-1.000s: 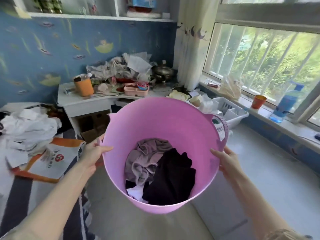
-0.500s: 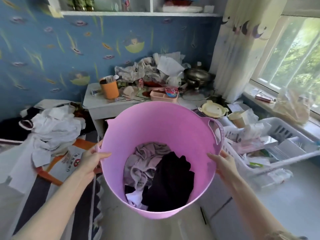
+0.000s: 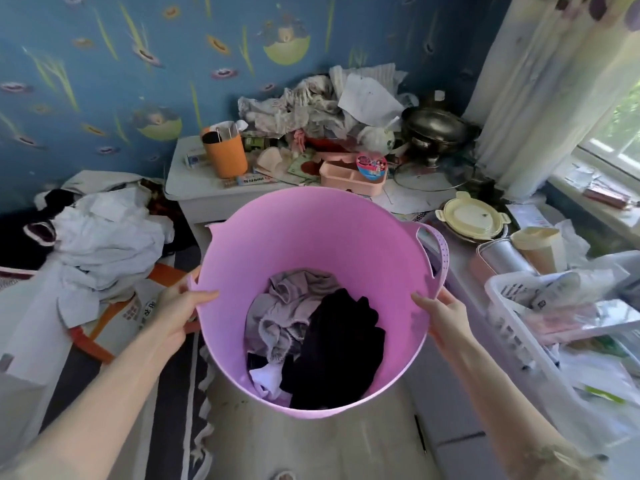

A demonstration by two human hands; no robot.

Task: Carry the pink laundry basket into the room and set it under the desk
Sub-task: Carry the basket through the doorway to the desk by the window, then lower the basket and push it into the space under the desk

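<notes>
Cluttered white worktop (image 3: 207,199) against the wall.
On it I see an orange cup (image 3: 225,154), a pink tray (image 3: 349,176), crumpled papers (image 3: 332,102), a metal pot (image 3: 434,129) and a glass lid (image 3: 434,173).

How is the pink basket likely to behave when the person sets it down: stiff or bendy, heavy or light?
The basket probably flexes: its rim bows where the left hand and right hand pinch it. It is likely light, since the clothes only cover its bottom. Its wide top and narrower base might let it tip if nudged.
</notes>
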